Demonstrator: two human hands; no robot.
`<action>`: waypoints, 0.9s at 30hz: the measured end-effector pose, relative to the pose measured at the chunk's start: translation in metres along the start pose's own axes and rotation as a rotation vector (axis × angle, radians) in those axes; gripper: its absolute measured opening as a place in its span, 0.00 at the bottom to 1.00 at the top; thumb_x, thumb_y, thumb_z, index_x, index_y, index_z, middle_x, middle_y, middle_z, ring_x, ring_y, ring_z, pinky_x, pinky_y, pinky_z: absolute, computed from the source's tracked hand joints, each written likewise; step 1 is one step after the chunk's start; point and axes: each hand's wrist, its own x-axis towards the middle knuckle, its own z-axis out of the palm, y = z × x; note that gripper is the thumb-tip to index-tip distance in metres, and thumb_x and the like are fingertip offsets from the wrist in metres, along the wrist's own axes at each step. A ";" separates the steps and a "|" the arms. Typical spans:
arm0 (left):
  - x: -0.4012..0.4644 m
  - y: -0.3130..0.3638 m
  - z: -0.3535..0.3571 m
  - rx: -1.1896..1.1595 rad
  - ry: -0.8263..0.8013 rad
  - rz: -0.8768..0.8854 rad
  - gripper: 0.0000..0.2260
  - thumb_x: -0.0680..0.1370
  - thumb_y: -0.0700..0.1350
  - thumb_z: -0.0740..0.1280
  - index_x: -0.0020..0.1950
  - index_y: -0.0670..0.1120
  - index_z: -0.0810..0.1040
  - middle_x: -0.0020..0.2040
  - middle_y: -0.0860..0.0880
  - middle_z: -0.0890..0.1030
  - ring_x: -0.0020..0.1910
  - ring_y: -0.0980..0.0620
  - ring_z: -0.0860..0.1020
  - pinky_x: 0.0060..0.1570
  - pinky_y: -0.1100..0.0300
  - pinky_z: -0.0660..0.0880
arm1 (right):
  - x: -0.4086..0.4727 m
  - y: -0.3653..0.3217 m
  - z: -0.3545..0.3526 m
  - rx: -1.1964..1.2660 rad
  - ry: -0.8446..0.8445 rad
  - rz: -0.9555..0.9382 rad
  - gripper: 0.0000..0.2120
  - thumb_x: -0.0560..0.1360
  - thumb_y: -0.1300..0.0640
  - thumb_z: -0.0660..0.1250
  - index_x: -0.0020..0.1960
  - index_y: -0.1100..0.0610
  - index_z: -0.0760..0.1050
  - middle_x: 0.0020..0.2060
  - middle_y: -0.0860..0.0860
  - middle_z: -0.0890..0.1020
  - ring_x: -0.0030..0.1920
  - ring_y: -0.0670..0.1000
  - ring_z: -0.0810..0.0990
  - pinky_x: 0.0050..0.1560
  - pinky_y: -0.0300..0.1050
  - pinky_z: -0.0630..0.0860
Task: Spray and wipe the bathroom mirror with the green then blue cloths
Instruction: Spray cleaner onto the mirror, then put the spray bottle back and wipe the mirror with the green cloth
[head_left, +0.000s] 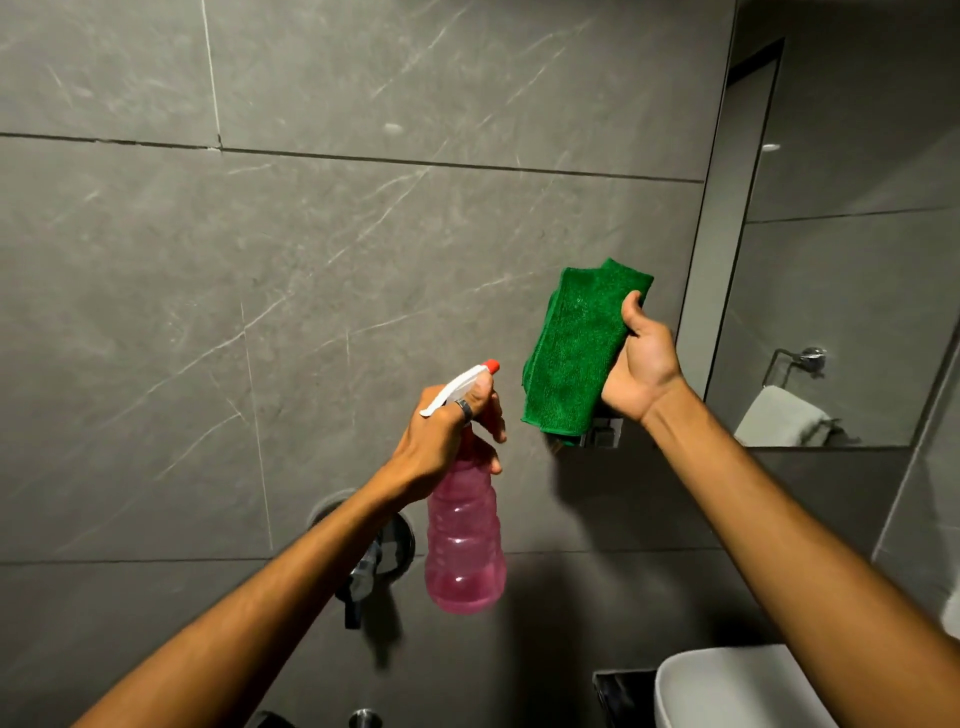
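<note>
My left hand (451, 434) grips the neck of a pink spray bottle (465, 540) with a white trigger head and red nozzle, held upright in front of the grey tiled wall. A folded green cloth (576, 348) is held up by my right hand (643, 364), thumb on its right edge. The bathroom mirror (852, 234) hangs at the right, just beyond the right hand. No blue cloth is in view.
A chrome wall tap (384, 551) sticks out behind my left forearm. A wall socket (605, 434) sits under the green cloth. A white basin (727, 686) is at the bottom right. The mirror reflects a towel ring and a white towel (779, 415).
</note>
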 end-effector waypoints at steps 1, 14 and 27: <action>-0.007 -0.005 -0.002 0.015 -0.015 -0.030 0.11 0.81 0.57 0.64 0.49 0.60 0.86 0.41 0.45 0.86 0.30 0.35 0.82 0.33 0.49 0.82 | -0.002 0.005 -0.002 0.004 0.006 0.011 0.30 0.81 0.37 0.52 0.58 0.56 0.84 0.61 0.58 0.83 0.64 0.60 0.79 0.65 0.63 0.74; -0.169 -0.156 -0.049 0.158 0.260 -0.600 0.15 0.80 0.52 0.71 0.68 0.56 0.81 0.45 0.54 0.83 0.43 0.59 0.77 0.46 0.67 0.74 | -0.064 0.126 -0.014 0.099 0.119 0.340 0.32 0.82 0.38 0.50 0.76 0.60 0.65 0.73 0.59 0.72 0.75 0.61 0.68 0.75 0.63 0.63; -0.373 -0.302 -0.071 0.034 0.970 -1.099 0.17 0.78 0.34 0.73 0.65 0.29 0.80 0.49 0.41 0.78 0.42 0.49 0.76 0.50 0.53 0.72 | -0.183 0.318 -0.054 0.227 0.221 0.680 0.32 0.82 0.38 0.48 0.66 0.58 0.78 0.66 0.57 0.80 0.68 0.59 0.77 0.65 0.63 0.76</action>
